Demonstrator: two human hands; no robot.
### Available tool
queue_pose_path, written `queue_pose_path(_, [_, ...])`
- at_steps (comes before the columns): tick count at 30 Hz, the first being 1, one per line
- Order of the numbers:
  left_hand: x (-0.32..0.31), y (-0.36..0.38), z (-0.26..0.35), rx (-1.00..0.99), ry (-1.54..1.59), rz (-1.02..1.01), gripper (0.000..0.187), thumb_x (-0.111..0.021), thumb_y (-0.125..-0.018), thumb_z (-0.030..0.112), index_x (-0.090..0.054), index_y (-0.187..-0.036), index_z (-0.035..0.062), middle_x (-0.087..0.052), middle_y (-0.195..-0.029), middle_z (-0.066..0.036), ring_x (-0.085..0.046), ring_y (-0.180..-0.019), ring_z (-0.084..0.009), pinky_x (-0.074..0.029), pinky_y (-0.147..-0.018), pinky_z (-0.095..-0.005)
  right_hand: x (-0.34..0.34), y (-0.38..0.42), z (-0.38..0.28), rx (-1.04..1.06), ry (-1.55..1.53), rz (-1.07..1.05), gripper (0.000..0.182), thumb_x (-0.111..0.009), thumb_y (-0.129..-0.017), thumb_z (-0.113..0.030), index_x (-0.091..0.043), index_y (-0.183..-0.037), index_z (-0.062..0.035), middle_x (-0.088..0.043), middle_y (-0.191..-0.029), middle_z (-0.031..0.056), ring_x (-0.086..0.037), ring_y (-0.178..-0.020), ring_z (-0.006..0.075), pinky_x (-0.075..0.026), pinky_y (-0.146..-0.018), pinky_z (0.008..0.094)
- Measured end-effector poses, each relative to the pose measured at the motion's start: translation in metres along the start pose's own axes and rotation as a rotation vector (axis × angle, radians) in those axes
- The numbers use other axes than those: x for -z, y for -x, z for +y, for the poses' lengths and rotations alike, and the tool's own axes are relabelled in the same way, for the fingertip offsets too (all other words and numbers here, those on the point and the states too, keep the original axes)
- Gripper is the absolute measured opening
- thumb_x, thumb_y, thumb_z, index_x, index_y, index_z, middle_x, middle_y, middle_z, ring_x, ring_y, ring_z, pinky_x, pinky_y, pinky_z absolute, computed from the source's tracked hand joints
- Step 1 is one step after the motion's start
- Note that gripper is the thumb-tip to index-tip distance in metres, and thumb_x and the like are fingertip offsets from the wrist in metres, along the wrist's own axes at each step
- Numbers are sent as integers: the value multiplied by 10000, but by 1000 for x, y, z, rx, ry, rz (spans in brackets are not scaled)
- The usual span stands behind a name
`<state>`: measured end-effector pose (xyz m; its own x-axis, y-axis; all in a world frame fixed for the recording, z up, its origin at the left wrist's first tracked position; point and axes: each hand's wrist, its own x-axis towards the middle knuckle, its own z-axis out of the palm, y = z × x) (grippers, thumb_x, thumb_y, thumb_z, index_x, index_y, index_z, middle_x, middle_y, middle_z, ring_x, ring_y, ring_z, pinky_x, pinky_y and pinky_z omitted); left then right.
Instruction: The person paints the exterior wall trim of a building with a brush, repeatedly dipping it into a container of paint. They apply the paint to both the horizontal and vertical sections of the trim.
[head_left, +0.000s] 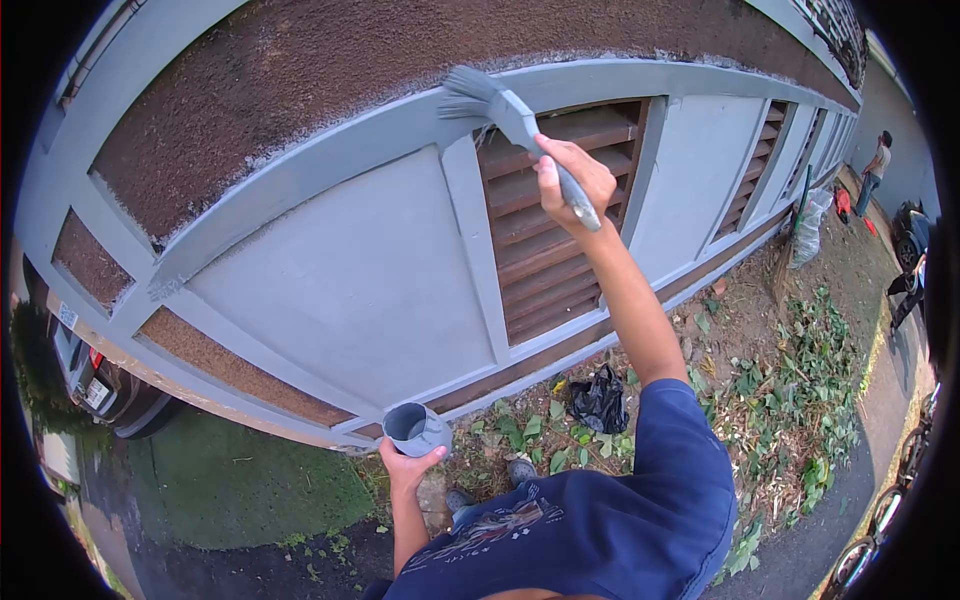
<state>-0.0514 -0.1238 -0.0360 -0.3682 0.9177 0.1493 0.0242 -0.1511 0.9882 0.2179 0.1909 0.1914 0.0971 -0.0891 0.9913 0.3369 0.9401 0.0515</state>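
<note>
My right hand (575,185) is wrapped round the handle of a paintbrush (515,118), raised in front of the wall. The brush's grey, splayed bristles overlap the upper grey trim band (390,140) of the wall in this view. Low on the left, my left hand (408,465) grips a grey, paint-smeared cup (418,432) with its mouth facing up and grey paint inside. Behind the brush are brown louvre slats (560,225) in a grey frame, and beside them a smooth light-grey panel (345,275). Rough brown wall (330,70) runs above the trim.
A black plastic bag (600,400) lies by the wall's foot among leaves and cut branches (790,380). A dark car (130,390) stands at the left. Farther right are a clear plastic-wrapped bundle (810,225), a standing person (875,172) and bicycles (870,540).
</note>
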Motion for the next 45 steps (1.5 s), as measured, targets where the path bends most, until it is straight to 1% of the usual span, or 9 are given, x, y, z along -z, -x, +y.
queue_pose_path(8, [3,7,-11,52,-30,71,750,-918,-524,109,-574,-1183,8,-640,-1073,-80,-641,-979,-210,-514,-895,-373,121,4,101,-231,579,269,180,-621,-858,-46,-720,-997,12,-720,-771,129,-710,-652,209,-543,-597,302])
queue_pose_path(16, [-22,-6,-19,117,6,24,762,-946,-504,150,-602,-1165,-12,-661,-1075,-97,-649,-977,-216,-519,-906,-377,22,24,-26,63,43,-85,294,-652,-743,44,-657,-1037,41,-678,-821,152,-695,-731,286,-570,-638,345])
queue_pose_path(20, [-24,-16,-21,159,2,-40,904,-926,-486,102,-491,-1274,12,-591,-1178,-102,-600,-1069,-234,-495,-950,-399,34,25,-20,153,37,-125,305,-652,-732,45,-657,-1037,32,-679,-830,146,-691,-729,280,-574,-635,341])
queue_pose_path(28, [33,-14,-31,182,36,-37,852,-902,-506,62,-523,-1267,22,-592,-1167,-98,-596,-1070,-245,-482,-971,-410,144,28,86,-314,752,339,166,-611,-876,-64,-719,-985,0,-707,-735,136,-713,-660,249,-549,-610,317])
queue_pose_path(31, [62,-14,-30,132,86,-39,855,-907,-509,74,-515,-1267,21,-589,-1162,-95,-594,-1065,-244,-479,-966,-406,146,56,25,-576,658,526,224,-583,-932,-122,-708,-1064,9,-727,-739,111,-705,-642,158,-558,-593,288])
queue_pose_path(34, [97,-12,-33,133,107,23,812,-934,-511,128,-554,-1219,9,-618,-1116,-104,-624,-1023,-234,-503,-934,-398,125,124,-84,-952,345,496,308,-532,-1009,-224,-621,-1216,-14,-727,-865,132,-720,-759,173,-553,-571,262])
queue_pose_path(37, [145,-19,-41,119,88,-34,812,-935,-515,128,-552,-1222,11,-619,-1117,-101,-628,-1007,-231,-510,-914,-392,86,214,-193,-1391,218,499,298,-560,-1002,-334,-570,-1015,-37,-715,-835,132,-713,-729,197,-520,-553,268])
queue_pose_path(40, [192,-25,-34,96,111,-130,782,-932,-524,134,-570,-1206,12,-631,-1103,-94,-633,-994,-220,-514,-902,-378,38,273,-306,-1738,68,315,370,-611,-960,-414,-565,-1002,-49,-722,-909,167,-724,-834,228,-566,-627,303])
queue_pose_path(45, [267,-39,-35,71,63,-276,786,-905,-542,102,-554,-1241,11,-616,-1140,-88,-615,-1034,-222,-494,-937,-379,-31,311,-432,-1910,-556,75,842,-182,-875,-819,-586,-1007,-93,-656,-1212,209,-630,-1153,331,-504,-874,451])
